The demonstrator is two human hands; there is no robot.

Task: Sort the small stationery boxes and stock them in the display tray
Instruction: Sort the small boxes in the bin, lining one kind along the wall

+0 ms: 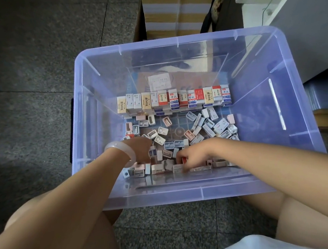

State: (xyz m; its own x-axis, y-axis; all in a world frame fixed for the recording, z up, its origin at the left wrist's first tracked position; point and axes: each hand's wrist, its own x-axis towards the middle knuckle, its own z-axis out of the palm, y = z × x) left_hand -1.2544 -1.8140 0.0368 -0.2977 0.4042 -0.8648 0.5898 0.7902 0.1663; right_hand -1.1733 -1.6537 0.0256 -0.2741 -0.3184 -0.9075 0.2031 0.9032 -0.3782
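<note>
Right hand (191, 157) pinches a small red-and-white stationery box (184, 160) out of the loose heap; left hand (141, 150) is buried in the pile beside it, grip hidden, can't tell. The tidy upright row of eraser boxes (174, 100) stands ahead of both hands in the translucent purple plastic tray (185, 195). Probably best to lift cleanly and match labels before slotting.

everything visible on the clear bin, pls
The bin is a big rectangular tub of translucent bluish-purple plastic with rounded corners, a thick rolled rim and ribbed walls, open-topped, sitting upright on the speckled stone floor. Against its far inner wall stands a neat row of upright boxes; loose small boxes litter the bottom. Both hands reach in: left hand, right hand.
</note>
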